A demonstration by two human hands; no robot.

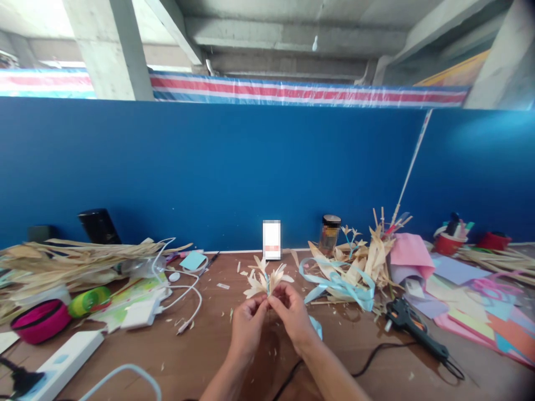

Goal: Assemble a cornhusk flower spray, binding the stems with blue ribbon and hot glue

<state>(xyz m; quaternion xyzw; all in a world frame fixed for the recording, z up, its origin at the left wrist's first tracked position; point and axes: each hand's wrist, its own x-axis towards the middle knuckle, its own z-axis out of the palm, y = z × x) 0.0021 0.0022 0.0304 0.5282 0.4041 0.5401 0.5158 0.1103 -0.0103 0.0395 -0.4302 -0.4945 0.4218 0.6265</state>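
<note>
Both hands meet over the middle of the table, pinching the base of a pale flower (276,277) that looks made of dried corn husk. Its cream petals fan out above my fingertips, and a bit of light blue shows at its centre. My left hand (247,326) is closed on the flower's lower end from the left. My right hand (293,314) closes on it from the right, thumb and fingers together. The part between the fingertips is hidden. Light blue ribbon (334,284) lies in loops to the right, beside a heap of dried husks (378,262).
A black glue gun (418,331) with its cord lies at right, near coloured paper sheets (480,312). On the left are a white power strip (69,362), a magenta band (40,322), a white charger (140,312) and husk strips (75,259). A lit phone (271,239) stands against the blue partition (234,172).
</note>
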